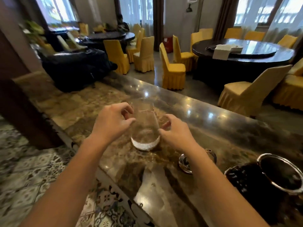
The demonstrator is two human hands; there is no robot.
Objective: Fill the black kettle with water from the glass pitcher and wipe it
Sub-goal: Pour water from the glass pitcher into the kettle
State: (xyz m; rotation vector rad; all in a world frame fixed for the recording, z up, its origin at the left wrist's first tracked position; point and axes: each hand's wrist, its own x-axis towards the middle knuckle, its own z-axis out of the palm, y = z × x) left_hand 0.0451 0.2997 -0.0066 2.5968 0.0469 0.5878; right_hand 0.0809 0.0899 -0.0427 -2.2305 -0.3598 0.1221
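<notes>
A clear glass pitcher [145,128] with a white textured base stands upright on the marble counter [205,122], holding some water. My left hand [111,123] cups its left side, with the thumb against the glass and the fingers curled near the rim. On the pitcher's right side, my right hand [175,133] has its fingers curled at the handle and its thumb on the glass. The black kettle [255,179] sits at the lower right of the counter, its metal-rimmed mouth open. Its shiny lid [185,163] lies on the counter between kettle and pitcher.
A black bag [75,68] lies at the counter's far left end. Beyond the counter are round dark dining tables [246,58] ringed by yellow-covered chairs [172,69]. Patterned floor tiles [32,169] show below the counter's near edge.
</notes>
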